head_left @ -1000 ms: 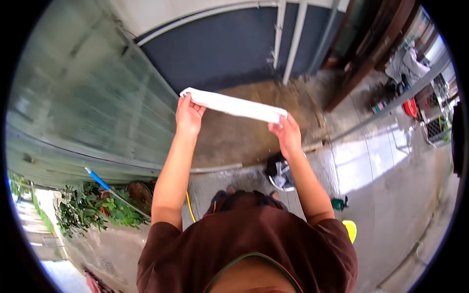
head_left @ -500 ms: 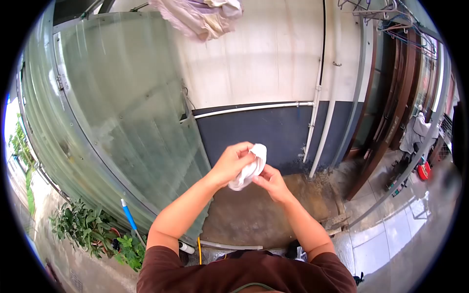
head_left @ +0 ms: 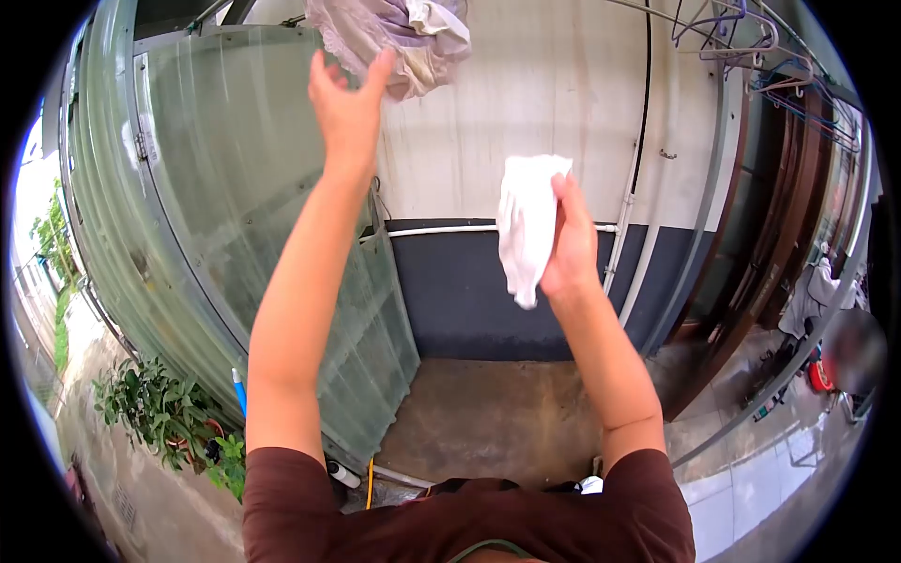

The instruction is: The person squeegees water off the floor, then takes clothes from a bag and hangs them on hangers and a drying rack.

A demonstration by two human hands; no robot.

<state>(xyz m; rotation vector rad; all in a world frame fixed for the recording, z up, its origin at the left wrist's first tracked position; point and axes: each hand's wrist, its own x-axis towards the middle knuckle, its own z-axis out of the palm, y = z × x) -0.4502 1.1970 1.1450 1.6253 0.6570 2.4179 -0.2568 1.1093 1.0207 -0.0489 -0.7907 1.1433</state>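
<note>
My right hand (head_left: pixel 571 246) holds a white cloth item (head_left: pixel 530 225) that looks like a sock. It hangs upright, with my thumb near its upper right edge. My left hand (head_left: pixel 349 108) is raised high with fingers spread and nothing in it. The fingertips are at the lower left of a pale lilac, crumpled garment (head_left: pixel 427 47) hanging at the top. Whether they touch that garment, I cannot tell.
Clothes hangers (head_left: pixel 741 42) hang at upper right. A green corrugated panel (head_left: pixel 225 188) stands at left, with potted plants (head_left: pixel 160 413) below. White pipes (head_left: pixel 441 230) run along the wall. A dark wooden door frame (head_left: pixel 741 272) is on the right.
Both hands were together on the bunched white sock. Now my left hand has let go and risen toward the hanging garment. My right hand has lifted the sock, which hangs longer.
</note>
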